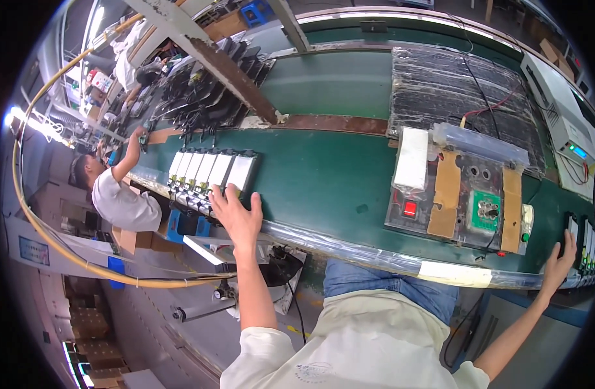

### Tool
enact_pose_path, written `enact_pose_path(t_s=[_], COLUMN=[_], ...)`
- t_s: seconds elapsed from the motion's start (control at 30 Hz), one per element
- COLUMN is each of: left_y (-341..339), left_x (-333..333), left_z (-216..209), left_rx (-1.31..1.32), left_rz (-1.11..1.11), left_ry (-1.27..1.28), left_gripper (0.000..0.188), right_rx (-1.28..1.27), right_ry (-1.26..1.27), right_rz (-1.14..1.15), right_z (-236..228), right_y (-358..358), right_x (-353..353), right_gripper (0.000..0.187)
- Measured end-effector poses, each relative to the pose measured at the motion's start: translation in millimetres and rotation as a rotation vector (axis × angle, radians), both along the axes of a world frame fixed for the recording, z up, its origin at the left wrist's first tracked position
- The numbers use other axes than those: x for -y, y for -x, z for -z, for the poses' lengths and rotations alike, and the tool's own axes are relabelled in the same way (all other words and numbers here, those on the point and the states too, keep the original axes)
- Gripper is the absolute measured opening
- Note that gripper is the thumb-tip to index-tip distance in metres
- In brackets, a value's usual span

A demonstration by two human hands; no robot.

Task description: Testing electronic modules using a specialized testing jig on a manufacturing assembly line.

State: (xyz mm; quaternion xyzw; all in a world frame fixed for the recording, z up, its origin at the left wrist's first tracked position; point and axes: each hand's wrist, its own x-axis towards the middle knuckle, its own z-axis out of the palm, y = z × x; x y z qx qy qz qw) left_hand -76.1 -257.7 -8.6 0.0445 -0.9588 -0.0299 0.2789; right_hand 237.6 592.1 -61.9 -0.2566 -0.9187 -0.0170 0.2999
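Observation:
My left hand is spread open against the near end of a row of white-topped rectangular modules. Several of these stand side by side on the green bench, with yellow and black parts at their near ends. Out at the far right, my right hand has its fingers stretched and its thumb apart, beside a second row of similar modules. It seems to rest against the nearest one, but actual contact is hard to tell. Neither hand is closed around anything.
Between the rows sits a test fixture with a red switch, green circuit board and white box. Behind it lies a black wrapped slab; a white instrument stands at right. A bench post rises ahead. Another person works at left.

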Motion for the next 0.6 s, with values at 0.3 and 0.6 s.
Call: enact_pose_path(t_s=[0.3, 0.6], left_y=[1, -53], left_x=[-75, -206], left_z=[-42, -120], left_rx=[0.290, 0.600], left_rz=[0.220, 0.924], left_ry=[-0.332, -1.010], left_gripper=[0.097, 0.089], right_rx=[0.084, 0.064], right_ry=[0.227, 0.208], right_rz=[-0.108, -0.061], right_z=[-12, -33], right_y=[68, 79], right_x=[120, 152], right_gripper=[0.037, 0.034])
